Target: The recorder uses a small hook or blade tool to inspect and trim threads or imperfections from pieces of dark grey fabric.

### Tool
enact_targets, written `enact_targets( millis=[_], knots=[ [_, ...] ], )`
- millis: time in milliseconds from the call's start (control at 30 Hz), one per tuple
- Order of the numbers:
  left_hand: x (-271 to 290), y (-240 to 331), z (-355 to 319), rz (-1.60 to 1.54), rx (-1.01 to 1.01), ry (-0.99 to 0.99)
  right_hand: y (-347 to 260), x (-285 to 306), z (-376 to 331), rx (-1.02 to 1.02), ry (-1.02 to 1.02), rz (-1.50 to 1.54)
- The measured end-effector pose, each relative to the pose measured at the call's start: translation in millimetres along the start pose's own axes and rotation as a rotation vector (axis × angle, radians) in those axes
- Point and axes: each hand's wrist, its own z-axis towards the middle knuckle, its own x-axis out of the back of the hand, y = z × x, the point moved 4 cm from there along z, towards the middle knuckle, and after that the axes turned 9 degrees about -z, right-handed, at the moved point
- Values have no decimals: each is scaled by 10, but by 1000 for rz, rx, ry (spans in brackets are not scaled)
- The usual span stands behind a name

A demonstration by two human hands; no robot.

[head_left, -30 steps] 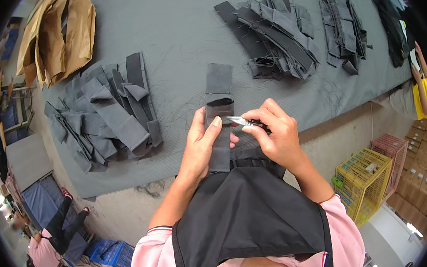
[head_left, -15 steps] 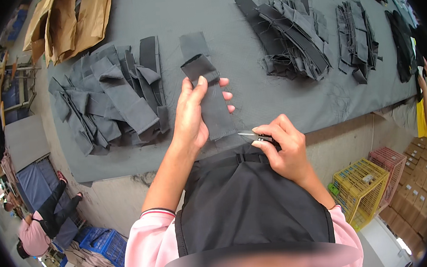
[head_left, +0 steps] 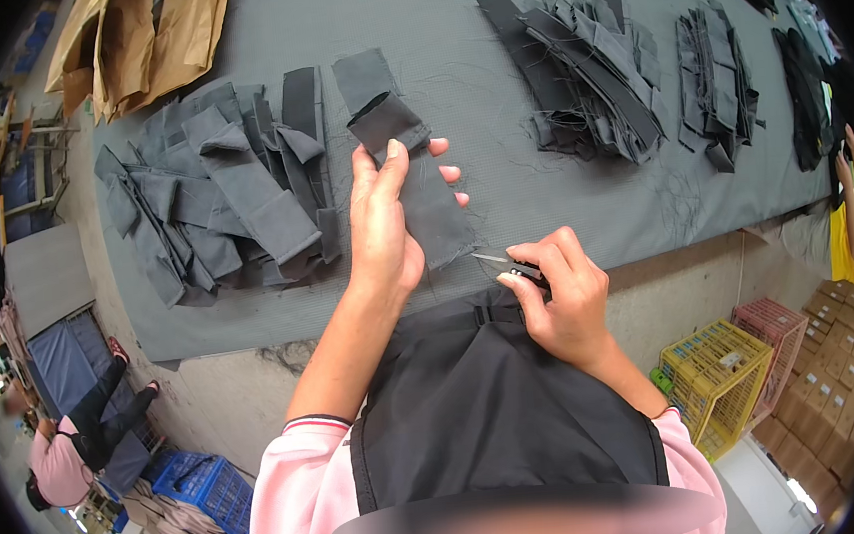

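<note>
My left hand [head_left: 382,210] is closed on a dark grey fabric strip [head_left: 435,216], thumb on top and fingers underneath. The strip has a folded-over loop near its far part, and its near end has a frayed edge with loose threads. Wrapped in my right hand [head_left: 567,291] is a pair of thread snips [head_left: 525,267] with black handles. Their pointed metal blades reach toward the strip's near right corner, very close to it; whether they touch a thread I cannot tell. To the left of my left hand lies a loose pile of similar grey strips [head_left: 210,189].
Two more stacks of strips, a large stack [head_left: 593,78] and a narrow stack [head_left: 717,84], lie on the grey-covered table [head_left: 427,6]. A brown paper bag [head_left: 144,48] stands far left. Yellow crate [head_left: 713,375] and blue crate [head_left: 204,493] sit below the table edge. Other people are at both sides.
The strip in my left hand has tilted, its far end swinging left and its near end right. The snips have shifted slightly, staying close to the strip's corner.
</note>
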Motion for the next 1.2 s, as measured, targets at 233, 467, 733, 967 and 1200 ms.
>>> enact_targets(
  millis=[233,467,733,967,1200],
  knots=[
    [-51,14,-41,-1,15,-5,-29,-14,58,37,-26,18],
    [-28,-24,-12,-29,64,-10,-4,12,15,131,36,-78],
    [-60,-12,-22,2,44,-13,0,21,46,52,34,40],
    [-27,5,-5,-28,57,-11,17,55,-2,97,78,65],
    [-49,16,-4,-17,72,-17,-32,0,108,134,0,3]
  ],
)
